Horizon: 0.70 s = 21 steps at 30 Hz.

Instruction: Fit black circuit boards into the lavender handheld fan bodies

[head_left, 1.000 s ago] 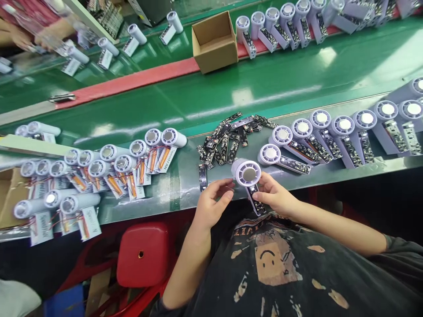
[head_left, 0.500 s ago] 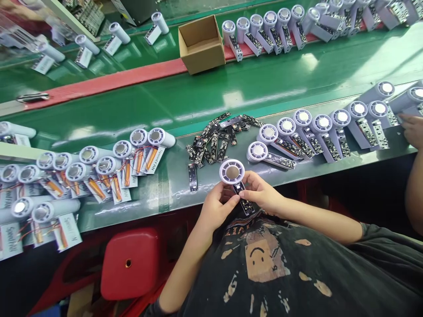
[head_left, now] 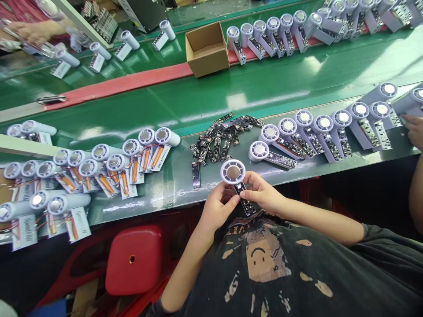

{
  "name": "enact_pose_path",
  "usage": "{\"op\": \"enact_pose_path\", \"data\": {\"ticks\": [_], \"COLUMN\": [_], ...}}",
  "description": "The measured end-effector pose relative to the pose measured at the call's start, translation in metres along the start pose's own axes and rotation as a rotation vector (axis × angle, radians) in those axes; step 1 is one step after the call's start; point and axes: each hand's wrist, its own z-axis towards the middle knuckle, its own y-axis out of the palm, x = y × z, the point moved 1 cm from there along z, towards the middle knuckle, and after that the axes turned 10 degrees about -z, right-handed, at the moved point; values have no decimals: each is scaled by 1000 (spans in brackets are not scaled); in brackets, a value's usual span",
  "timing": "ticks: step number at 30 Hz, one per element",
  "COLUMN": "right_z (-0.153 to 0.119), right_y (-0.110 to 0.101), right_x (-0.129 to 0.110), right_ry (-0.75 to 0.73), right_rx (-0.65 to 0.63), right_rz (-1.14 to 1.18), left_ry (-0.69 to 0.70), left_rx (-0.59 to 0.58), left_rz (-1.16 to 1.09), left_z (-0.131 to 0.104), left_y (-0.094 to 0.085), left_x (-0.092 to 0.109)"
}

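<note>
The left hand (head_left: 220, 204) and right hand (head_left: 261, 193) are both gripping one fan (head_left: 232, 172) before the shirt (head_left: 231, 251), closing around its circuit board (head_left: 247, 206) (probably steadying both parts). A cardboard box (head_left: 209, 65) is standing open, its near wall partly hiding the inside.

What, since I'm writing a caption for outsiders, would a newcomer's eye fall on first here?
Probably the lilac fan at the centre, held between the left hand and right hand. Next, perhaps the bright red stool below the grey bench at lower left, and the dark heap of circuit boards on the bench just beyond the hands.
</note>
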Motion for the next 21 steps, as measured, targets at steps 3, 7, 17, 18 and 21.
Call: {"op": "enact_pose_path", "data": {"ticks": [3,7,17,18,21], "right_z": [1,2,-22,-20,-11], "right_y": [0,0,-72,-77,-79], "right_x": [2,6,-47,-50,-50], "right_ry": [-16,-29,-327,-258,-31], "right_rx": [-6,-61,427,471,405], "right_rz": [16,-26,-1388,-1518,-1756], "left_ry": [1,11,-124,-131,-134], "left_rx": [2,22,183,158,86], "left_rz": [-2,-87,-604,-634,-633], "left_z": [0,1,0,2,12], "left_y": [0,1,3,3,7], "left_x": [-1,-9,-21,-19,-15]}}
